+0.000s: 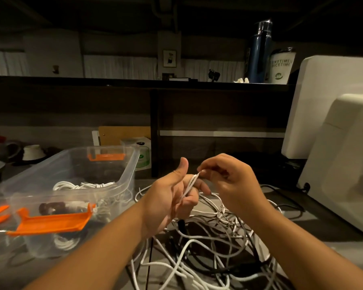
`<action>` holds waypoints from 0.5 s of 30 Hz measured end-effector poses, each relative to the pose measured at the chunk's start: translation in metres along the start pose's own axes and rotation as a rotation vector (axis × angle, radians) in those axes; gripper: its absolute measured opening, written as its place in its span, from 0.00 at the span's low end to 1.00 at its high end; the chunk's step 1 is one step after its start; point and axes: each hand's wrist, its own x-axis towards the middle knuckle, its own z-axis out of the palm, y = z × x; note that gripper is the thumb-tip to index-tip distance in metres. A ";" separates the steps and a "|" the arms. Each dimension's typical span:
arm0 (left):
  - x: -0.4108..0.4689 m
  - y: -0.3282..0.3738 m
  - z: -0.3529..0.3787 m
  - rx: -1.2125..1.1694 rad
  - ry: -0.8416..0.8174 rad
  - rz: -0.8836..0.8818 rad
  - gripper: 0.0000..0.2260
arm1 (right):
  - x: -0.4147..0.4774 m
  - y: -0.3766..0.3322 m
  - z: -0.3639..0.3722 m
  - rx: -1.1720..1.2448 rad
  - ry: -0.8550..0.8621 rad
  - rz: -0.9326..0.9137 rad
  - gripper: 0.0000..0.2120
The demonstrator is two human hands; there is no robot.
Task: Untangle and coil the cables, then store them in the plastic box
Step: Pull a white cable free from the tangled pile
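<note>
Left hand point(172, 197): raised above the counter point(333, 227), palm turned inward, thumb upright, fingers loosely curled around a doubled run of white cable point(189, 186) that passes across the palm. Right hand point(228, 178): just beside the left, fingers drawn together, thumb and forefinger pinching the upper end of the same white cable at the bend. Both hands sit directly above the tangled pile of cables point(214, 243), which spreads over the counter from below the wrists toward the near edge; the held cable drops into this pile. The pile is mostly white strands with at least one black cable point(228, 268) through it; the number of separate cables cannot be told. One clear plastic box point(122, 178) stands on the counter to the left of the hands, near the left forearm, without a lid. Inside it lie white coiled cables point(82, 186), at least two bundles. Two orange latches point(50, 221) are fully visible on the box, one on the near wall, one on the far wall. One white machine point(340, 155) stands at the right edge.
</note>
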 end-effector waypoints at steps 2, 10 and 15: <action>-0.002 0.002 0.002 -0.051 -0.039 -0.029 0.36 | 0.001 0.000 0.000 0.046 0.023 -0.030 0.14; -0.008 0.005 0.006 -0.140 -0.055 0.105 0.33 | -0.003 0.004 0.009 0.079 -0.134 0.256 0.18; -0.009 0.010 0.001 -0.117 0.084 0.211 0.36 | -0.016 -0.005 0.032 -0.199 -0.569 0.372 0.12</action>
